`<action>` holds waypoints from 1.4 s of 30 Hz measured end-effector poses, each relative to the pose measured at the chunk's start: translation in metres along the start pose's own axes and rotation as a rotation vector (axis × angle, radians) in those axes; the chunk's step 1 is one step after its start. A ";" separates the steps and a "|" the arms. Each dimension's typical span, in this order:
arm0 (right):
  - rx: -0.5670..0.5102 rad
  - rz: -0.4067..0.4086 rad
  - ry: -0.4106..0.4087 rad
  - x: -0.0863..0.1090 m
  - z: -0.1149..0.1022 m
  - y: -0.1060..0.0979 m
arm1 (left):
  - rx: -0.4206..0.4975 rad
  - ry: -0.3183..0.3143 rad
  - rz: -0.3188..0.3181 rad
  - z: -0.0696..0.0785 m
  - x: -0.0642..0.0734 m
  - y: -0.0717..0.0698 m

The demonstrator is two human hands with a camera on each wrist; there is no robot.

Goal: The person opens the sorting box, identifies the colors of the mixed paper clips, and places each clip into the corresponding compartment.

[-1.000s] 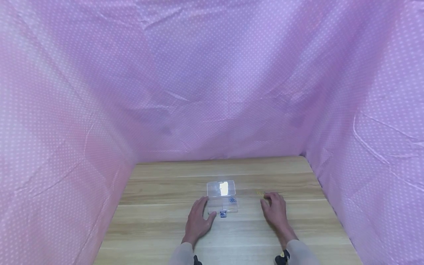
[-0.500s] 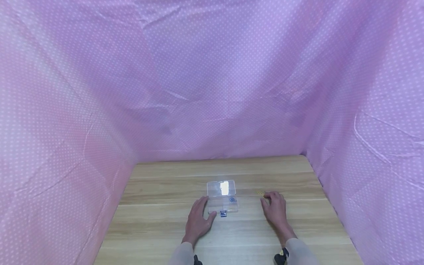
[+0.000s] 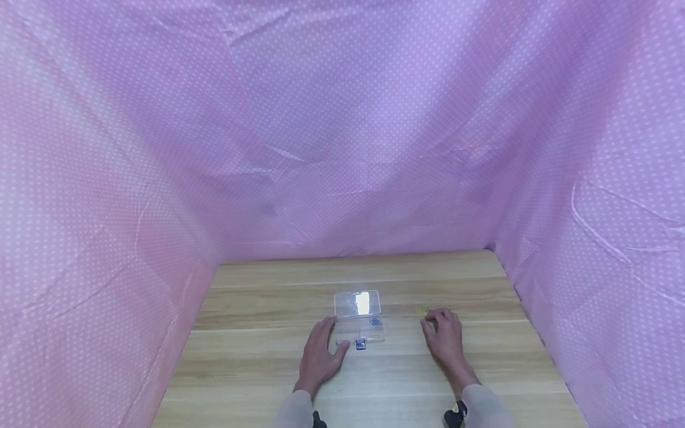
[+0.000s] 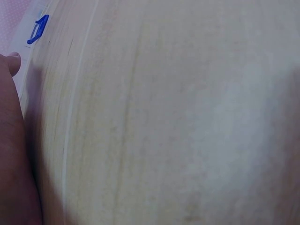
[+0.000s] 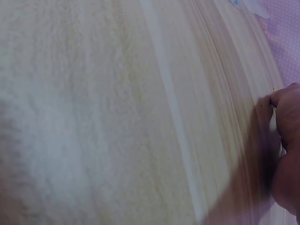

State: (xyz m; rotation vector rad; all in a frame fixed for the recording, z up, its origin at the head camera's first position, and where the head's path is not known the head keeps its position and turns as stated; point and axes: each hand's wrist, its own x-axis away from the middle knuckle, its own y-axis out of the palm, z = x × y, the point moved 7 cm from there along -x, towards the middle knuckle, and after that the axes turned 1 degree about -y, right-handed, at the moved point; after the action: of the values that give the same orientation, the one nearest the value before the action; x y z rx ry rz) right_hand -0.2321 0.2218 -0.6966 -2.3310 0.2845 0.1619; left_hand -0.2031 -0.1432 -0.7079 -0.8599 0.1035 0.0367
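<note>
A clear plastic box (image 3: 348, 340) lies with its lid (image 3: 346, 305) flipped back and its blue latch (image 4: 38, 29) at the front. Small blue pieces (image 3: 376, 321) like paper clips lie in its right compartment. My left hand (image 3: 319, 355) rests at the box's left end, thumb at the front edge and fingers extended along the left side. My right hand (image 3: 446, 340) is on the table to the right, index fingertip at a small group of yellow wire pieces (image 3: 420, 311), also like paper clips. Its thumb stands apart from the index finger; the fingertips partly cover the pieces.
The wooden table (image 3: 257, 297) has pink dotted cloth (image 3: 342, 148) hanging at its back and both sides. A bright reflection shows on the open lid. Dark straps sit at both sleeve cuffs.
The right fingertips shift very slightly at the yellow pieces, and one piece shows a little apart from the others. The left hand and the box stay in place.
</note>
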 end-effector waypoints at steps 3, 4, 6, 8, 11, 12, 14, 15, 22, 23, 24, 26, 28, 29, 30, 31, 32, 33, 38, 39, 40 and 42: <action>0.008 -0.001 -0.011 0.001 0.000 0.000 | -0.002 0.007 -0.001 0.001 0.000 0.000; 0.008 -0.008 -0.006 0.000 0.001 0.000 | -0.001 0.004 -0.004 0.001 0.000 0.000; 0.006 -0.025 0.006 0.000 0.002 0.000 | -0.002 0.003 -0.008 0.001 0.000 0.000; -0.003 -0.040 0.020 0.000 0.003 0.000 | -0.001 0.001 -0.012 0.000 0.000 0.000; -0.014 -0.049 0.028 0.000 0.004 0.000 | 0.006 -0.009 -0.017 0.000 0.000 0.001; -0.018 -0.047 0.027 0.000 0.003 -0.001 | 0.007 -0.011 -0.018 0.000 0.000 0.001; -0.027 -0.040 0.022 0.001 0.003 -0.002 | 0.002 -0.006 -0.016 0.000 0.000 0.001; -0.029 -0.037 0.018 0.001 0.003 -0.002 | 0.001 -0.002 -0.013 0.000 0.000 0.001; -0.022 -0.012 -0.031 0.002 0.001 -0.004 | 0.001 0.029 0.010 0.003 0.000 -0.002; -0.019 -0.007 -0.039 0.002 0.000 -0.004 | 0.003 0.034 0.014 0.004 0.000 -0.002; -0.019 -0.005 -0.046 0.002 0.000 -0.005 | 0.004 0.039 0.018 0.004 0.000 -0.002; -0.019 -0.002 -0.059 0.002 -0.001 -0.005 | 0.007 0.047 0.024 0.005 -0.001 -0.003; -0.021 -0.001 -0.064 0.002 -0.001 -0.005 | 0.004 0.049 0.025 0.005 -0.001 -0.003; -0.022 -0.001 -0.067 0.002 -0.001 -0.005 | 0.004 0.049 0.025 0.005 -0.001 -0.003; -0.023 -0.002 -0.068 0.002 -0.001 -0.004 | 0.003 0.050 0.025 0.005 -0.001 -0.003; -0.024 -0.003 -0.068 0.002 -0.001 -0.004 | 0.003 0.049 0.023 0.005 -0.001 -0.003; -0.025 -0.007 -0.068 0.002 -0.001 -0.004 | 0.004 0.047 0.021 0.004 -0.001 -0.003; -0.022 -0.010 -0.067 0.002 -0.001 -0.004 | 0.005 0.046 0.018 0.004 -0.001 -0.003; -0.011 -0.034 -0.054 0.001 -0.001 -0.003 | 0.012 0.036 0.009 0.004 -0.001 -0.002; -0.008 -0.040 -0.050 0.001 -0.001 -0.003 | 0.013 0.035 0.009 0.004 -0.001 -0.002; -0.007 -0.043 -0.047 0.001 -0.001 -0.003 | 0.013 0.034 0.010 0.004 -0.001 -0.002; -0.008 -0.048 -0.047 0.002 -0.002 -0.003 | 0.011 0.032 0.011 0.004 -0.001 -0.002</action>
State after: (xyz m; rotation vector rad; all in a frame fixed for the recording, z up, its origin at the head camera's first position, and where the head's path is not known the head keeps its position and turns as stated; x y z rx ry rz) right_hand -0.2298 0.2221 -0.6941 -2.3362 0.2046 0.1940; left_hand -0.2032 -0.1420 -0.7037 -0.8488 0.1383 0.0327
